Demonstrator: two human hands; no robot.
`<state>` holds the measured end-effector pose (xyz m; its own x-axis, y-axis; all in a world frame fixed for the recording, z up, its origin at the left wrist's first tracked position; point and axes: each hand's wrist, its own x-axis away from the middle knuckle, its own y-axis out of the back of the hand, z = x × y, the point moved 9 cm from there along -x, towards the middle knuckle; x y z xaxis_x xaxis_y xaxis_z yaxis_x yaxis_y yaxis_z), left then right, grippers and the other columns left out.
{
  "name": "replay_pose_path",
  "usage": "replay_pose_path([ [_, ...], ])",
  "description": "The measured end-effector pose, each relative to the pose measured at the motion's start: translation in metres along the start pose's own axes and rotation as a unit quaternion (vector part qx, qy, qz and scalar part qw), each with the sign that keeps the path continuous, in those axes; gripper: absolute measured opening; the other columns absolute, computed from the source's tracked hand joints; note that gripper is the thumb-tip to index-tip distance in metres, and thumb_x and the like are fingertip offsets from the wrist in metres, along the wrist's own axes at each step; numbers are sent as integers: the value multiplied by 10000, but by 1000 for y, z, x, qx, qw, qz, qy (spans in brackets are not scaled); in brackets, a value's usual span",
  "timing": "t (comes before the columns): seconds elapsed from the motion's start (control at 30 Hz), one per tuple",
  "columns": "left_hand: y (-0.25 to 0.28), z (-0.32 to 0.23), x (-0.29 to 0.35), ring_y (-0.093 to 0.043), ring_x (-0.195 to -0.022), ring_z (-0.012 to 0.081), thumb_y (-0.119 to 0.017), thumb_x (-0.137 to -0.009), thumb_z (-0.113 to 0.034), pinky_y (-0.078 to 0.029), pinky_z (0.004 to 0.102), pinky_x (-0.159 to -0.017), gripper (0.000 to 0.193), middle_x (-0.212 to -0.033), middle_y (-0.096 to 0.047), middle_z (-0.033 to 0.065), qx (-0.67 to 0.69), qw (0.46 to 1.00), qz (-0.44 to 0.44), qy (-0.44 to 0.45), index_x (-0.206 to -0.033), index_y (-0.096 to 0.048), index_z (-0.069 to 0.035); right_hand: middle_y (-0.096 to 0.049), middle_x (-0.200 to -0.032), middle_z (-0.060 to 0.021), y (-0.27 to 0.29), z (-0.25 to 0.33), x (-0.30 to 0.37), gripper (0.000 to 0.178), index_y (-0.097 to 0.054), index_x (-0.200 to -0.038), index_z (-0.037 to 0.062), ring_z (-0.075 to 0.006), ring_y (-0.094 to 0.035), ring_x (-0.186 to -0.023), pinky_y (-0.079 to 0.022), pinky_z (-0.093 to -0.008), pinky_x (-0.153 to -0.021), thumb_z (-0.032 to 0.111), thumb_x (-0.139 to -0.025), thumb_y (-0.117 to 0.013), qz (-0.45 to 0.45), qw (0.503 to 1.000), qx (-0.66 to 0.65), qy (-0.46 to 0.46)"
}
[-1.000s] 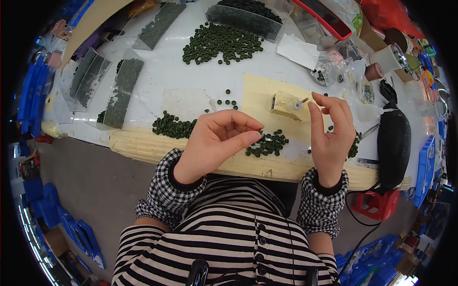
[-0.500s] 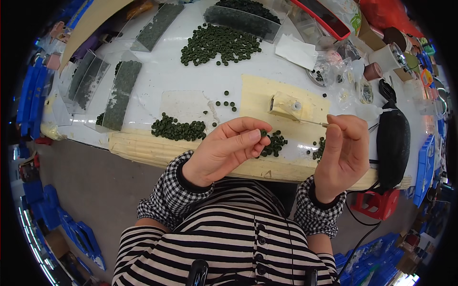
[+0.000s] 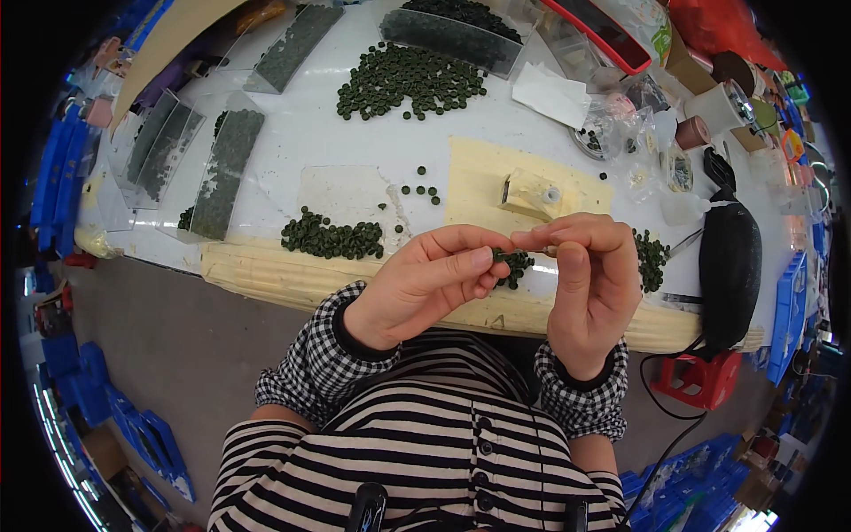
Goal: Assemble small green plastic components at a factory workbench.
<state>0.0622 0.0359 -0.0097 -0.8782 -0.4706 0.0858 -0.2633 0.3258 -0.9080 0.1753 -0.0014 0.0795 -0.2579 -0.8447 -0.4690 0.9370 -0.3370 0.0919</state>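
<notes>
My left hand (image 3: 425,282) is pinched on a small dark green round piece (image 3: 498,254), mostly covered by the fingertips. Close against it, the fingers of my right hand (image 3: 589,279) grip a thin metal tool (image 3: 550,252), its tip hidden near the piece. Just behind my fingertips lies a small heap of the same green pieces (image 3: 518,269). A larger row of them (image 3: 332,238) sits left of my left hand, another small heap (image 3: 652,259) right of my right hand. Beyond my hands, a cream block with a whitish round knob (image 3: 550,194) stands on a yellow sheet (image 3: 474,173).
A wide pile of green pieces (image 3: 408,84) spreads at the back before a clear tray (image 3: 448,46). More clear trays (image 3: 229,173) stand left. On the right are a black wrapped bundle (image 3: 731,266), white paper (image 3: 550,93) and a red-edged device (image 3: 612,35). Padding (image 3: 266,279) lines the table's front edge.
My right hand has moved left with the thin tool, bringing it up to the green piece in my left hand. The small heap at the right has come into view.
</notes>
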Motion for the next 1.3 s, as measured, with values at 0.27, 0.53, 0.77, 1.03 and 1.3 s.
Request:
replay_pose_path([
  [0.27,0,-1,0,-572,-909,111,-555,-972,-100,-464,228,-783,222,-1069,-639,56,-23,999,-44,-2,-1174,-604,-25,-653,-936,-147,-1,2,-1,82,-559,-991,-41,-195,-672,-875,-541,-287,-766,34,-962,-541,4,1000,18,20],
  [0.53,7,-6,1,-579,-875,111,-565,-969,-102,-471,234,-786,224,-1014,-652,71,-68,996,-54,-23,-1173,-602,-16,-630,-977,-133,15,-4,-1,75,-531,-984,-31,-167,-658,-868,-516,-268,-802,39,-982,-504,-83,996,-21,-7],
  [0.77,4,-35,10,-641,-928,131,-605,-937,-41,-506,242,-774,251,-1009,-665,78,-317,925,-128,-165,-1182,-593,12,-638,-851,-93,31,3,-17,74,-611,-876,1,-245,-609,-774,-483,-309,-710,6,-847,-679,-129,908,370,145],
  [1.03,-3,-45,17,-658,-959,157,-625,-912,3,-529,244,-788,280,-1025,-659,75,-377,886,-141,-228,-1188,-585,23,-635,-871,-84,21,-14,-19,116,-650,-910,28,-261,-582,-824,-465,-343,-734,29,-808,-705,-58,900,420,106],
  [1.3,-4,-48,20,-659,-952,152,-642,-891,29,-530,235,-784,233,-994,-660,75,-383,874,-151,-257,-1118,-591,32,-628,-864,-79,13,6,3,260,-716,-1008,31,-237,-575,-800,-461,-323,-702,-14,-752,-722,-60,938,326,99],
])
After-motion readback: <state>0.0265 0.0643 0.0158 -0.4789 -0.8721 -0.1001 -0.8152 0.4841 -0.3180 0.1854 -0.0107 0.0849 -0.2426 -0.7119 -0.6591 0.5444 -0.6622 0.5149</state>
